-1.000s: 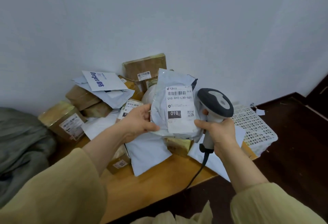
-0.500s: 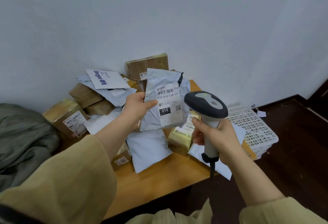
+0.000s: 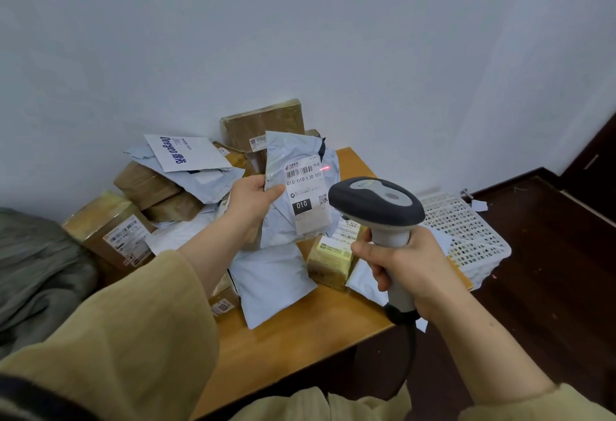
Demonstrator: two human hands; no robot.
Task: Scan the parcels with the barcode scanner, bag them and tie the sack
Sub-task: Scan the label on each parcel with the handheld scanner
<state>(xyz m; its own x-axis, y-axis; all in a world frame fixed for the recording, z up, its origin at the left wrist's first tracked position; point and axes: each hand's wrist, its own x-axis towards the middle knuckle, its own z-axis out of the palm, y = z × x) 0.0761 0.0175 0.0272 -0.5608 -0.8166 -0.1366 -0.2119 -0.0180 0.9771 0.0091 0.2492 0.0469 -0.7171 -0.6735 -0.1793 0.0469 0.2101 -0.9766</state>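
Observation:
My left hand (image 3: pixel 251 205) grips a grey plastic mailer parcel (image 3: pixel 293 167) by its left edge and holds it upright above the table. Its white label with barcode and a black "010" box faces me. My right hand (image 3: pixel 405 262) grips the handle of a grey and white barcode scanner (image 3: pixel 376 202), whose head points at the label from the lower right. A red light spot shows just right of the barcode. The scanner's black cable hangs down past the table edge.
A wooden table (image 3: pixel 293 337) carries a heap of brown taped boxes (image 3: pixel 113 230) and white mailers (image 3: pixel 273 280) against the white wall. A white perforated basket (image 3: pixel 466 230) sits at the right end. Grey cloth (image 3: pixel 36 270) lies at the left. Dark floor lies to the right.
The parcel has moved left and away from me in my left hand. The scanner has drawn back to the right, tilted toward the label, and a red scan light has appeared.

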